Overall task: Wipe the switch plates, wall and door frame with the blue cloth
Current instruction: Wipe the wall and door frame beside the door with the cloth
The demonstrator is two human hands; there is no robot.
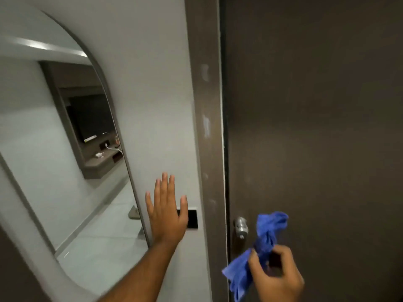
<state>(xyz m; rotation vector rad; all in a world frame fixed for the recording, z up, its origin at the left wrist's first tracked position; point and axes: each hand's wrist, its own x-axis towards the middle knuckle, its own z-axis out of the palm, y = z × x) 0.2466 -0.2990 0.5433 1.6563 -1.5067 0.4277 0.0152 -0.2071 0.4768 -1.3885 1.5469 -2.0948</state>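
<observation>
head view shows two bare hands in front of a pale wall (152,105) and a dark brown door (316,127). the right hand (275,276) is clenched around the blue cloth (260,249), pinching it near the middle of its length. above the grip, one bunched end of the cloth stands up in front of the door, just right of the round metal door knob (240,226); if it touches the knob or the door i cannot tell. below and left of the grip, the other end of the cloth hangs down loose over the lower part of the door edge. left of the grip stands the brown door frame (208,127), which carries some pale smudges along its height. further left of the grip, the left hand (166,214) is released, with fingers spread and the palm laid toward the wall, holding nothing. this hand partly covers a black switch plate (192,219), and only the right part of the plate shows beside the thumb. beyond the left hand, farthest from the cloth, an arched mirror (65,149) hangs on the wall and reflects a room with a dark screen and a shelf. the whole picture is a little blurred.
</observation>
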